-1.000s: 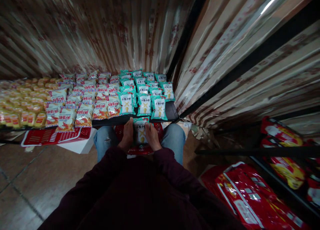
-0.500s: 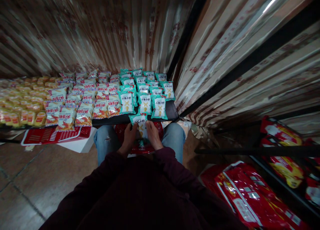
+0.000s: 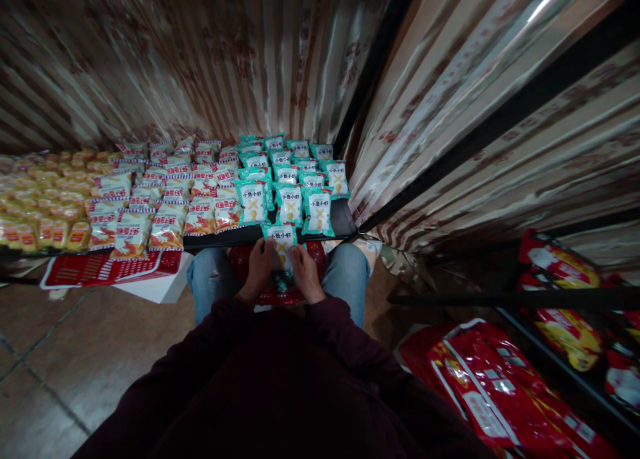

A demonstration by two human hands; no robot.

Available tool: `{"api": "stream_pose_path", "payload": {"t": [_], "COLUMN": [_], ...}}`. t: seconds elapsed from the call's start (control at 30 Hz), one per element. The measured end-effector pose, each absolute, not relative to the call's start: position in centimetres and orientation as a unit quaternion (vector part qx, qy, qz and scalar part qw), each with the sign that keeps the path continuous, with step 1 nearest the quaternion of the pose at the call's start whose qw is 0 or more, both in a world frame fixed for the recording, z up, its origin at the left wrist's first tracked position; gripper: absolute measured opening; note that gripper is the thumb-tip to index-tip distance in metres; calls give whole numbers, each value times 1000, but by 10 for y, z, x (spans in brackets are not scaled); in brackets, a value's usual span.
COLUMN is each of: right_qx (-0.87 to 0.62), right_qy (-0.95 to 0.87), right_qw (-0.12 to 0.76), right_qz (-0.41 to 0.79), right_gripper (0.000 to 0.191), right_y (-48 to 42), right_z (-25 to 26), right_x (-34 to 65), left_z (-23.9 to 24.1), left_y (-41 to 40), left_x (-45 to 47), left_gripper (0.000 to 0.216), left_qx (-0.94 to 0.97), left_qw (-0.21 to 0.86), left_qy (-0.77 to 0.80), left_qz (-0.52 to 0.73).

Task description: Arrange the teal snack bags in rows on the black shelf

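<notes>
Between my knees, a teal and white snack bag [image 3: 284, 240] is held upright by its two sides. My left hand [image 3: 259, 270] grips its left edge and my right hand [image 3: 305, 272] its right edge, thumbs on the front. Beneath them is a red basket [image 3: 316, 254], mostly hidden by my hands and the bag; a bit of teal packaging [image 3: 283, 284] shows in it. Just ahead, matching teal snack bags [image 3: 317, 211] stand in rows on a dark shelf [image 3: 344, 220].
Left of the teal bags stand rows of white and orange snack bags [image 3: 167, 226], then yellow packaged snacks [image 3: 37, 206]. A red basket [image 3: 115, 267] and a white box [image 3: 165, 282] sit below the shelf. At right are black rack bars [image 3: 500, 299] and large red bags [image 3: 500, 379].
My hands have drawn slightly closer together on the snack bag, and the bag is a little higher. The rows on the shelf look the same.
</notes>
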State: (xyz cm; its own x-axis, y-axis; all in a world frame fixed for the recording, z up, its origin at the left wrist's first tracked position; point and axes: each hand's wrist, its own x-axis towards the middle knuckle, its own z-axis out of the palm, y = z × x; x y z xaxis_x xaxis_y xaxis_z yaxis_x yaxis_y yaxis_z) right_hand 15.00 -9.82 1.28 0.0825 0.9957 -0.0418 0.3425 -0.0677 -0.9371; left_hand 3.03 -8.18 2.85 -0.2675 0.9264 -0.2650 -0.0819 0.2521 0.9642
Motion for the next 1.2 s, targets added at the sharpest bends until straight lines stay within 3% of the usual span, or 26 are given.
{"api": "stream_pose_path", "payload": {"t": [0.67, 1.0, 1.2], "right_qx": [-627, -624, -616], "right_qy": [-507, -578, -601], "right_qw": [447, 421, 430], "right_qz": [388, 316, 274], "right_gripper": [52, 49, 48], "right_y": [-97, -102, -102], "right_z": [4, 19, 22], "right_x": [157, 156, 155], "left_z": [19, 25, 33], "left_y": [-90, -96, -101], "left_x": [30, 29, 32], "left_gripper": [25, 28, 27], "left_qx": [419, 563, 544], "left_qw": [442, 240, 302], "left_qy": [633, 627, 616], "left_qz": [477, 482, 484]}}
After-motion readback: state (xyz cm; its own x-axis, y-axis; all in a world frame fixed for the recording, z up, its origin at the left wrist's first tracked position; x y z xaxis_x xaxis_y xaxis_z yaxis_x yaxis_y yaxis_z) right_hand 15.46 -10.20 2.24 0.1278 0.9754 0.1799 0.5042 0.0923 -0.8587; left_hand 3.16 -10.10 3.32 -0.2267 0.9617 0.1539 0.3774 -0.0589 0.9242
